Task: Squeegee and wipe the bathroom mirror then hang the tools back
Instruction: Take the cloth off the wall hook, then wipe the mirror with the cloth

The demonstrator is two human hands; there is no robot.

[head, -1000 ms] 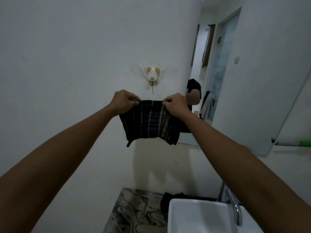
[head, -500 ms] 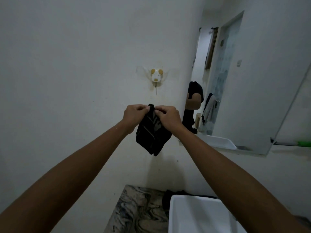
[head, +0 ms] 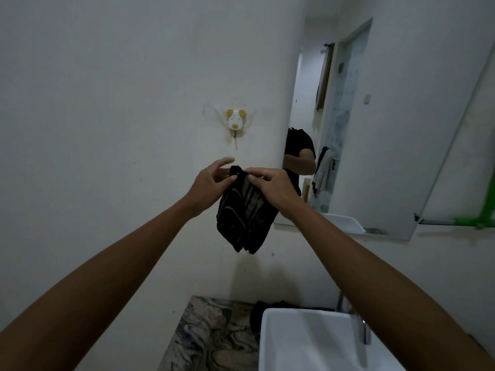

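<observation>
A dark striped cloth (head: 245,218) hangs folded and bunched in front of the white wall. My right hand (head: 273,187) pinches its top edge. My left hand (head: 211,183) touches the cloth's top left corner with thumb and fingers, its upper fingers spread. A small animal-shaped wall hook (head: 235,121) with a thin metal prong sits on the wall just above both hands. The bathroom mirror (head: 375,129) is mounted to the right and shows a person's dark sleeve and arm.
A white sink (head: 302,341) with a chrome tap (head: 360,328) lies below right, on a marbled counter (head: 214,336). Something dark lies behind the sink. A green object (head: 482,215) sits on a shelf at the far right edge.
The cloth went from spread wide between both hands to folded together into a narrow bunch. My hands came together and rose slightly toward the hook; my left fingers have loosened.
</observation>
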